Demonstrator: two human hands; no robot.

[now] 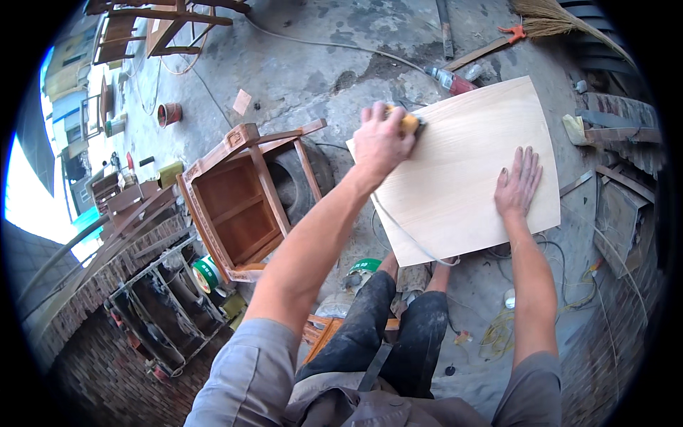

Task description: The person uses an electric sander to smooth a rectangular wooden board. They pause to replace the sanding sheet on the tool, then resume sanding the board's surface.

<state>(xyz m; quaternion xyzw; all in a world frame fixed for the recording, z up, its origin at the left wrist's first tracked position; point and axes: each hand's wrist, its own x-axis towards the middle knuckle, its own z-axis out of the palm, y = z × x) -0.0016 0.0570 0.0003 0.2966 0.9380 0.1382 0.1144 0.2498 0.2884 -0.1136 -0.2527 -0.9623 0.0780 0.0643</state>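
Observation:
A pale wooden panel (462, 164) with a fine grain lies in front of me, tilted a little, above my lower legs. My left hand (383, 139) is wrapped round a yellow sander (409, 122) with a dark base, at the panel's left edge. Most of the tool is hidden under my fingers. A thin grey cord (405, 231) runs from below that wrist across the panel's near left corner. On the right part of the panel, my right hand (519, 183) lies flat with its fingers stretched out, holding nothing.
Left of the panel stands a carved reddish-brown wooden furniture frame (238, 199), with a tyre (302, 174) beside it. A bottle (452, 82) lies beyond the far edge. A broom (551, 18), scrap wood (622, 135) and loose cables (501, 334) lie to the right. A bucket (169, 114) stands far left.

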